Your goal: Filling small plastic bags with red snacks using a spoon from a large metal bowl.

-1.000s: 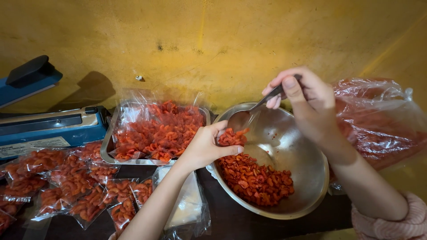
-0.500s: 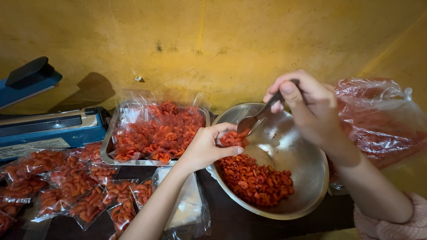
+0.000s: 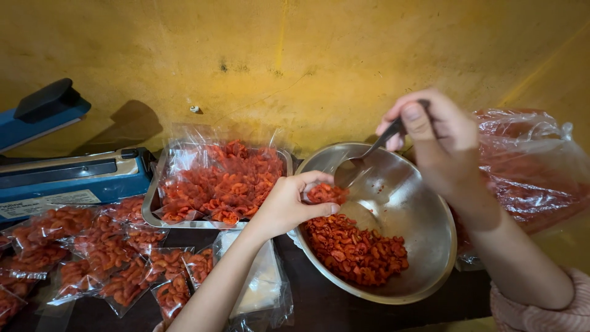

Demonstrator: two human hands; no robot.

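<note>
Stack of empty bags: low centre of the frame, a pile of clear plastic pouches (image 3: 261, 286) lies under my left forearm, waiting.
Filled packets: lower left, a spread of small clear packets (image 3: 92, 264) stuffed with red-orange snacks, overlapping on the dark table (image 3: 344, 310). That part is done, I'd say.
Left hand: my left hand (image 3: 289, 203) is at the centre, fingers curled shut around a small bag (image 3: 324, 193) of the red pieces, held right at the near rim of the bowl. The bag looks part full; I can't tell how much room is left.
Steel bowl: centre right, the round metal bowl (image 3: 424, 246) tilts toward me, with a heap of loose red snacks (image 3: 356, 252) in its lower half. Plenty left to scoop, so by my reckoning I'm somewhere mid-job.
Right hand: upper right, my right hand (image 3: 439, 138) is clamped on the handle of a metal spoon (image 3: 356, 169), its bowl down inside the steel bowl just beside the bag's mouth. Hands are close but apart.
Tray: centre left, behind the packets, a metal tray (image 3: 150, 212) piled with more filled bags.
Big bag: far right, a large clear sack (image 3: 528, 166) of red snacks, still unpacked.
Sealer: upper left, a blue heat sealer (image 3: 67, 175) against the yellow wall (image 3: 276, 61).
</note>
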